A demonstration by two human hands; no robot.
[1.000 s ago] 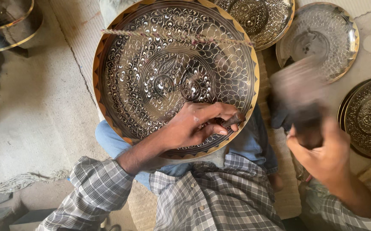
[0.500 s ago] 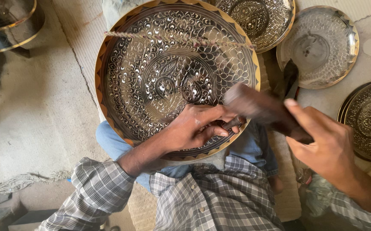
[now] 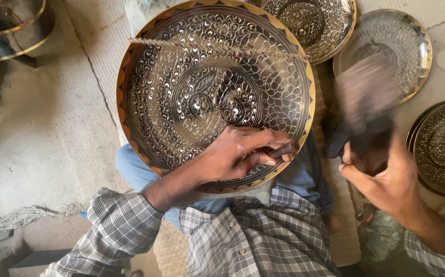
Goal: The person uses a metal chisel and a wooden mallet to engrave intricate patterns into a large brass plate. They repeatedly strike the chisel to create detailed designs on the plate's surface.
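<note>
A large round engraved metal tray (image 3: 181, 66) with dark and silver leaf patterns and a gold rim rests on my lap. My left hand (image 3: 238, 154) lies on its lower right part, fingers pinched on a small dark chisel (image 3: 284, 150) set against the tray near the rim. My right hand (image 3: 386, 179) is raised to the right of the tray, gripping the handle of a dark mallet (image 3: 366, 97), whose head is blurred by motion. A twisted cord (image 3: 217, 48) stretches across the upper part of the tray.
More engraved plates lie around: one at the top (image 3: 309, 23), a silvery one at upper right (image 3: 386, 51), a dark one at the right edge (image 3: 443, 146). A gold-rimmed tray (image 3: 7, 31) sits at upper left. A pale mat (image 3: 43, 143) covers the floor at left.
The mallet struck down onto the chisel half a second ago and has since swung back up to the right. My left hand has kept the chisel on the tray.
</note>
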